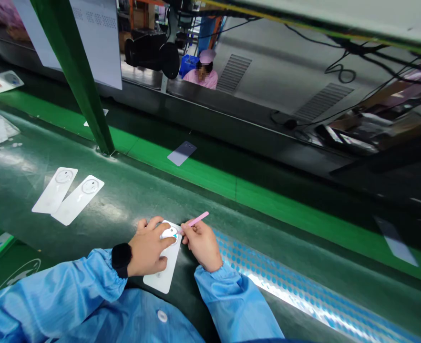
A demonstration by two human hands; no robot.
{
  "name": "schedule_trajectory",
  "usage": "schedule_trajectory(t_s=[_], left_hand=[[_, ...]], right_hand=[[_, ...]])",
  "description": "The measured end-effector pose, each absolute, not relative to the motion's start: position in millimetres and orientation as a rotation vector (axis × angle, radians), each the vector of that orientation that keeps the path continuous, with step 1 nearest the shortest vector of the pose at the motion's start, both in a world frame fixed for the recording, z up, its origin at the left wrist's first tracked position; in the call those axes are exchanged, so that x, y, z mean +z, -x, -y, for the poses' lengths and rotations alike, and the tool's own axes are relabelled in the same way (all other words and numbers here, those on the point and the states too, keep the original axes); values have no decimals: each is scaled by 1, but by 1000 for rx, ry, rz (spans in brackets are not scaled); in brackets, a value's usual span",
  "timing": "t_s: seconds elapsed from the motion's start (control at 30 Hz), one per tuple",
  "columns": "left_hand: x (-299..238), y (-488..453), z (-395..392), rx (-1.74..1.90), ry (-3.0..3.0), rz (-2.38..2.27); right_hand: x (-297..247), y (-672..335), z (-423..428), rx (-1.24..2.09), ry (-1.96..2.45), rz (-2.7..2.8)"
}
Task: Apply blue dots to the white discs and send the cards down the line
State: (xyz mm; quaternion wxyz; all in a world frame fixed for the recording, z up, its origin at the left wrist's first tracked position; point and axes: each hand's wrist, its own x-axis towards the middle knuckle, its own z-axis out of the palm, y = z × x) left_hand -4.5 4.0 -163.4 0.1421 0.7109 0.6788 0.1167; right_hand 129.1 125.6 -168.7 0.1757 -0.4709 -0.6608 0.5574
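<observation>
A white card lies on the dark green belt right in front of me. My left hand rests on it, with fingers pressed on a small white round part at the card's far end. My right hand pinches a thin pink stick, whose tip meets the white part. Both arms wear blue sleeves, and a black band sits on the left wrist.
Two more white cards with round blisters lie to the left on the belt. A strip of dotted film runs to the right. A green post stands behind. A grey card lies on the far green strip. Another person sits beyond.
</observation>
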Motion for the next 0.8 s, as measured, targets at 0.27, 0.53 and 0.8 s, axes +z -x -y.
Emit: schedule_trajectory(t_s=[0.27, 0.53, 0.8], left_hand=[[-154, 1, -7, 228, -2055, -1975], [-154, 1, -8, 184, -2081, -1998], [-151, 1, -7, 79, -2103, -2020]], right_hand=[[-169, -129, -124, 1571, 1315, 1870], [-171, -136, -124, 1732, 1232, 1626], [-172, -140, -124, 1802, 1158, 1595]])
